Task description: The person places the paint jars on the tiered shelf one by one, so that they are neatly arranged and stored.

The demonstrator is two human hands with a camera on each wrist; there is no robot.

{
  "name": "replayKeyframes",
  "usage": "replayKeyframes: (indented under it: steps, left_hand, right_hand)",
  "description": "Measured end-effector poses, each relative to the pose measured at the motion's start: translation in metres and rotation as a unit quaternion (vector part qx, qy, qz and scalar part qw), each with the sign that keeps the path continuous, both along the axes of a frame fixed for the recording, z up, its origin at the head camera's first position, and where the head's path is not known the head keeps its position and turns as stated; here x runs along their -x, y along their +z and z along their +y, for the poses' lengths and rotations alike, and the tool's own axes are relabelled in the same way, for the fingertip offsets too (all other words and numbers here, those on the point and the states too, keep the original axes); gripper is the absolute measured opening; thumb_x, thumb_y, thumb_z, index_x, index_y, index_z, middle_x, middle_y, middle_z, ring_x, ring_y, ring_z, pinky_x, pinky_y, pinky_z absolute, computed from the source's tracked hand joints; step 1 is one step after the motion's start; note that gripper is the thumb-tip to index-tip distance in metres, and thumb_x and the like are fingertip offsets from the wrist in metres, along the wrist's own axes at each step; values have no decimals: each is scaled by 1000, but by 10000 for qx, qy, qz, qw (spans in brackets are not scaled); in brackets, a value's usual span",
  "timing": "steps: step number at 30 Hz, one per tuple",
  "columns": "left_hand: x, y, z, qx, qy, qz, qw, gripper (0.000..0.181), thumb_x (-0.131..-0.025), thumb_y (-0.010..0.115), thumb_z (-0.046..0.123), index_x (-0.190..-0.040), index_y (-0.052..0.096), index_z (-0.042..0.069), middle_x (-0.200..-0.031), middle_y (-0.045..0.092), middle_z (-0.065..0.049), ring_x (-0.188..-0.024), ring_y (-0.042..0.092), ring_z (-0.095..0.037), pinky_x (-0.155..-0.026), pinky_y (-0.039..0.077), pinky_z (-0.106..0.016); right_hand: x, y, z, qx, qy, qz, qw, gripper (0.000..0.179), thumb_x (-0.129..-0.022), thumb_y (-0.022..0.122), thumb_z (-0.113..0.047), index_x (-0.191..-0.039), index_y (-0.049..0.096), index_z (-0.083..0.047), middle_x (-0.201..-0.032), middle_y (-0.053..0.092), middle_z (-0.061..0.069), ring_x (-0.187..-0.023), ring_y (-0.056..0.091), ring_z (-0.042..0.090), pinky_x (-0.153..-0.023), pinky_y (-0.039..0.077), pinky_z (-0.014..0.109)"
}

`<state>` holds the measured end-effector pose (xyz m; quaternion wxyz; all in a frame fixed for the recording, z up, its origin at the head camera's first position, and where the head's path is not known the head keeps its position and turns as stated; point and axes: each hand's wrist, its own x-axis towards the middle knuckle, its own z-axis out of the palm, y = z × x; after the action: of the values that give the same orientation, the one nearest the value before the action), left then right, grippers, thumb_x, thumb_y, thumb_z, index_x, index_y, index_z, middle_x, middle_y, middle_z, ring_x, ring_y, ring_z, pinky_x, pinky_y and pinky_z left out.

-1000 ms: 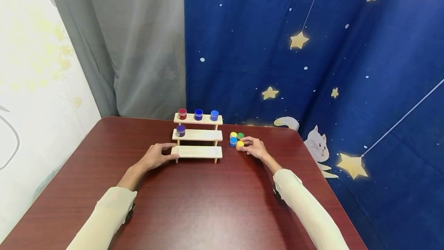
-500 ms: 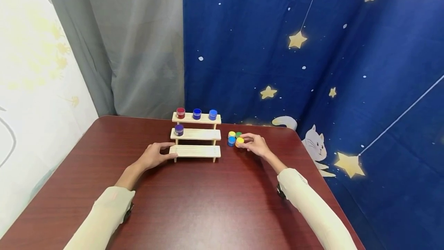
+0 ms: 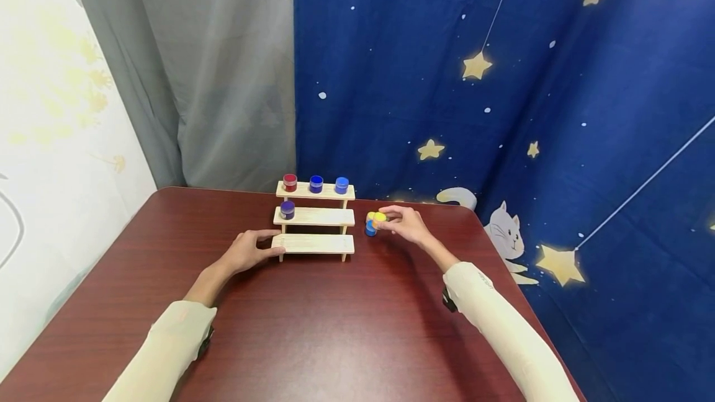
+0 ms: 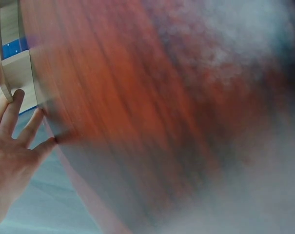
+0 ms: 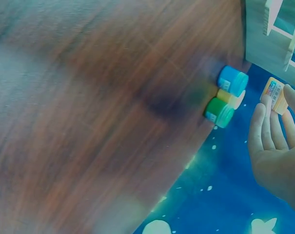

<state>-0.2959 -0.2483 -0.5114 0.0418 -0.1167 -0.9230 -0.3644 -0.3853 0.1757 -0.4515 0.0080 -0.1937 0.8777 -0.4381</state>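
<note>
One yellow paint pot [image 3: 380, 218] is pinched by the right hand [image 3: 409, 226] near three others [image 5: 232, 81]. One four-pot tiered rack [image 3: 324, 243] is gripped at nine o'clock by the left hand [image 3: 244, 252].

Your table [image 3: 335, 327] carries a three-tier wooden rack [image 3: 318, 243] and, near it, a blue jar [image 5: 232, 81], yellow jar [image 5: 228, 97] and green jar [image 5: 219, 112].

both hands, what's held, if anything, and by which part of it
The right hand holds a yellow-topped jar by its sides, between thumb and fingers. The left hand grips the wooden rack by the left end of its lowest shelf.
</note>
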Motion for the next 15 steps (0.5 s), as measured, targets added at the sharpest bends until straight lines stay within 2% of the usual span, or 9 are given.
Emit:
replayKeyframes:
  steps: [3,8,11,15]
  left_hand:
    - [0,0,0,-15,-10,17,10000,60,-90,81,44,-137,69,8,-135,65,-24,-129,59,-41,-104,47,-59]
    - [0,0,-1,5,-16,16,10000,60,-90,81,45,-137,69,8,-135,66,-23,-127,60,-39,-103,48,-58]
    - [1,1,-1,38,-49,-52,10000,62,-90,81,46,-137,68,8,-136,65,-23,-115,64,-35,-92,54,-49]
    - [1,2,-1,90,-101,-106,9999,64,-90,80,48,-138,68,7,-136,65,-23,-101,60,-29,-79,50,-39]
  right_hand:
    - [1,6,-6,-53,101,106,9999,46,-89,85,-15,-129,70,1,-119,75,18,-90,75,26,-75,61,49]
    - [3,16,-19,-34,235,49,9997,45,-90,84,-17,-130,71,-2,-120,75,15,-100,74,30,-77,62,39]
    - [3,20,-28,-82,272,105,9995,44,-90,84,-17,-130,72,-4,-119,75,14,-103,74,29,-82,62,35]
    - [3,23,-43,-108,398,189,9990,42,-90,84,-16,-129,72,-5,-117,76,13,-103,75,27,-88,60,36]
